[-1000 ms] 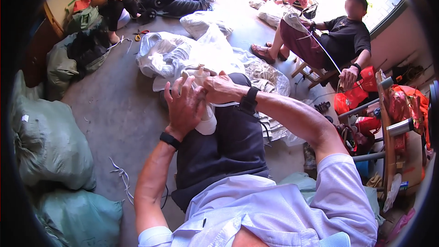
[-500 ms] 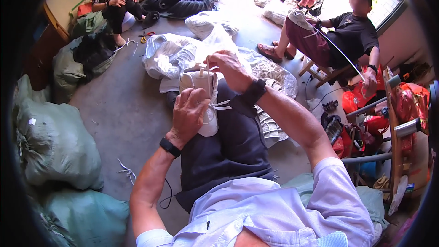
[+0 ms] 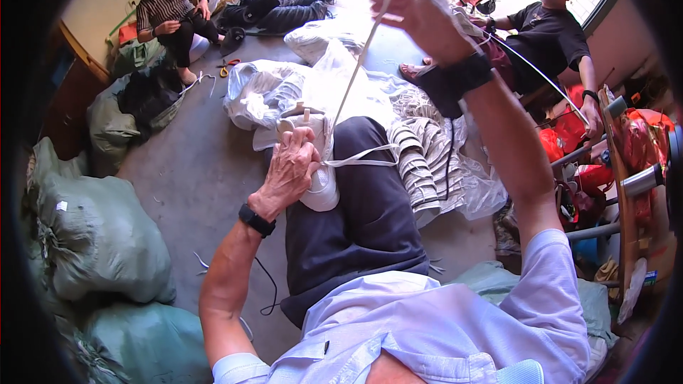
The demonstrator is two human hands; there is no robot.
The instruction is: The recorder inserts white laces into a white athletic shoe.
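Observation:
A white shoe (image 3: 321,195) rests on my thigh, its toe pointing toward me. My left hand (image 3: 288,163) is closed over its middle, near the lace holes. Up and to the right, my right hand (image 3: 427,25) is raised and pinches a white shoelace (image 3: 353,78). The lace runs taut and slanting from that hand down to the shoe. Another part of the lace loops rightward across my dark trousers (image 3: 356,224). The fingers of my left hand hide the upper's centre.
White plastic bags (image 3: 267,89) lie beyond my knees. Stacked pale shoe parts (image 3: 427,171) lie to the right. Green sacks (image 3: 107,235) stand at left. Orange-handled scissors (image 3: 228,67) lie on the floor. One person (image 3: 548,43) sits at right, another (image 3: 171,11) at far left.
My right hand has swung up and to the right from close above the shoe, drawing the lace out long. My left hand stays on the shoe. The lace loop now stretches wider.

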